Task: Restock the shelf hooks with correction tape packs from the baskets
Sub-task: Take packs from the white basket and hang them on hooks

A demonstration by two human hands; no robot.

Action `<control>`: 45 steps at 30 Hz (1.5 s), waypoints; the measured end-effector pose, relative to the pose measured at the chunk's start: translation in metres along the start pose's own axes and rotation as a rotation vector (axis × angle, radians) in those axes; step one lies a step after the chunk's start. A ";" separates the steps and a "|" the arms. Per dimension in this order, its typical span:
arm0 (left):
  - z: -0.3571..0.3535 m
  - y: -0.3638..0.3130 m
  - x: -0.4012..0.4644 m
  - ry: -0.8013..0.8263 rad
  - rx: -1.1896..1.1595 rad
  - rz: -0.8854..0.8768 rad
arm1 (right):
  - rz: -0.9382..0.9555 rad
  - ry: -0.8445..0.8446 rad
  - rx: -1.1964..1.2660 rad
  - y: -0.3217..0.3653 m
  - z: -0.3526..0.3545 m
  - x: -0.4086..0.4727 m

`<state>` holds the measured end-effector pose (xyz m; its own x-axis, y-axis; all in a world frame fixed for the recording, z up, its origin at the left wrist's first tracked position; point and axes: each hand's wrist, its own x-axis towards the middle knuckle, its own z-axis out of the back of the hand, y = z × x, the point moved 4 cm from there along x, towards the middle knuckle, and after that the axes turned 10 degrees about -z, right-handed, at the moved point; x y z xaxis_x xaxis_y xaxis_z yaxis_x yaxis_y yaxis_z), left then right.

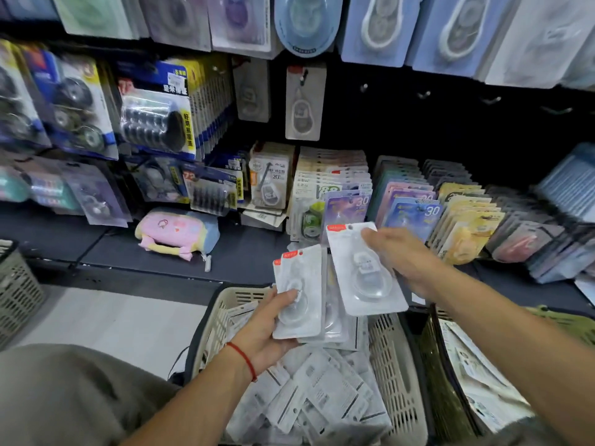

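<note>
Clear-plastic correction tape pack, white card w/ red tab at top, held up in right hand above the basket; fingers curled round its right edge, thumb over the front. Pack tilted, top leaning left. Left hand grips a small fan of same packs (at least 3, exact count unclear), thumb pressed on the front blister, fingers behind. Red string on left wrist. The two lots sit just beside each other, edges overlapping in view.

Below: cream slatted basket full of loose packs lying face-down, backs showing print. Second basket to the right, darker rim, more carded stock inside. Grey basket at far left edge.

Beyond: dark shelf w/ rows of carded tape stock standing upright, pastel cards marked 30. Two matching packs hang on shelf hooks above centre; bare hooks to their right. Pink plush pouch lies on the shelf, left of centre.
</note>
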<state>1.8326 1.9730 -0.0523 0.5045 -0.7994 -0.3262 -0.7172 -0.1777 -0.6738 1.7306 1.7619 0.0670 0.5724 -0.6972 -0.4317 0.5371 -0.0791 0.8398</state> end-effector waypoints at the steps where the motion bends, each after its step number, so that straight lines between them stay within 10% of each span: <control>1: -0.006 -0.008 0.002 -0.009 0.026 -0.045 | -0.081 0.026 0.119 -0.008 -0.006 0.001; 13: -0.087 -0.111 0.035 0.153 0.546 -0.183 | -0.047 -0.154 0.497 0.030 -0.055 0.012; 19: -0.094 -0.121 0.033 0.363 0.451 -0.040 | -0.056 -0.170 0.411 0.045 -0.069 0.010; 24: -0.082 -0.135 0.048 0.234 0.325 -0.076 | 0.028 0.151 0.516 0.059 -0.068 -0.001; 45: -0.043 -0.216 0.044 0.070 0.015 -0.426 | 0.576 -0.107 0.259 0.166 -0.061 0.011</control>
<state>1.9894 1.9513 0.1072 0.7196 -0.6938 0.0283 -0.4450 -0.4921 -0.7482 1.8642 1.7846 0.1816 0.6522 -0.7455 0.1370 -0.0133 0.1695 0.9854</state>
